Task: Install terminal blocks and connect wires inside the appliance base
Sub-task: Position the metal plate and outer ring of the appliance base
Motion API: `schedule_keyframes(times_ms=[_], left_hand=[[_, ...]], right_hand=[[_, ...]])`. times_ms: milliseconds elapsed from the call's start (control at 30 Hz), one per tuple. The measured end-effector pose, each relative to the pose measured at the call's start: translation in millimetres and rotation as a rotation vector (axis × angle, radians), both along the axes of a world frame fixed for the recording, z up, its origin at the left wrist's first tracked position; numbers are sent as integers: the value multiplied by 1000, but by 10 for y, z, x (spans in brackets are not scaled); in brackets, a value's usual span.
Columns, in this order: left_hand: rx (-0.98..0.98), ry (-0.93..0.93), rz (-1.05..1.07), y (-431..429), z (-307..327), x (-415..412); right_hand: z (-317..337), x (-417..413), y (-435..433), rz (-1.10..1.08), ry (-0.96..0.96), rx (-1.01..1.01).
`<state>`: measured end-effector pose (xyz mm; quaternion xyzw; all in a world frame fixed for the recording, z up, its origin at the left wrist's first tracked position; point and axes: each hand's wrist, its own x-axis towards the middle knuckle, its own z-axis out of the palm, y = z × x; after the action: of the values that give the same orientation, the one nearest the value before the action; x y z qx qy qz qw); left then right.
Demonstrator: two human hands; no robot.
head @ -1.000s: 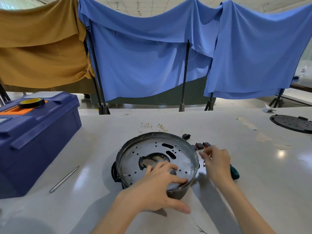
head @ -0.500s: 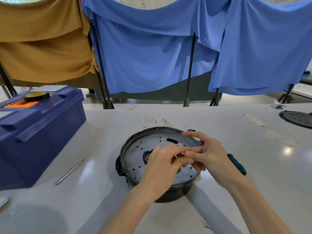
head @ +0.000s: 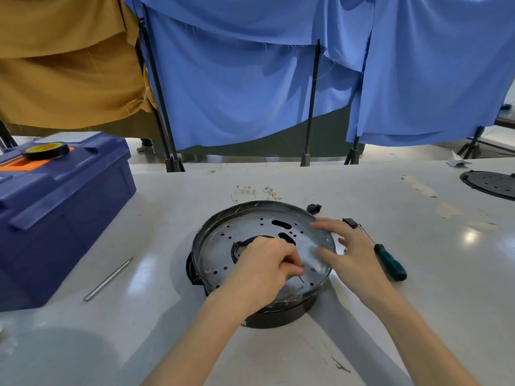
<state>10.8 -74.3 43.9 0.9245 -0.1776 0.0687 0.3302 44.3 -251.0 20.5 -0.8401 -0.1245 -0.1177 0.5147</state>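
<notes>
A round black appliance base (head: 223,235) with a perforated grey metal plate lies in the middle of the white table. My left hand (head: 264,270) hovers over the plate's near right part, fingers curled, pinching a small thin screw-like piece whose tip points down at the plate. My right hand (head: 348,252) rests on the base's right rim with fingers spread. Small dark terminal blocks (head: 350,222) and another black part (head: 314,208) lie just behind the rim on the right. Short wires with brass terminals (head: 257,192) lie behind the base.
A green-handled screwdriver (head: 388,264) lies right of my right hand. A blue toolbox (head: 61,201) with a tape roll on top stands at the left, a metal rod (head: 108,279) beside it. A black perforated disc (head: 490,183) lies far right. Cloth screens hang behind the table.
My hands, joined over the plate half a second ago, have parted. The left hand now pinches the small piece over the plate; the right hand has opened and moved to the rim.
</notes>
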Motion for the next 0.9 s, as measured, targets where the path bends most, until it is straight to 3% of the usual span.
schedule_keyframes(times_ms=[633, 900], left_hand=[[229, -54, -119, -158, 115, 60], [183, -8, -131, -166, 107, 74]], right_hand=[[-112, 70, 68, 9, 15, 135], [-133, 91, 68, 14, 24, 158]])
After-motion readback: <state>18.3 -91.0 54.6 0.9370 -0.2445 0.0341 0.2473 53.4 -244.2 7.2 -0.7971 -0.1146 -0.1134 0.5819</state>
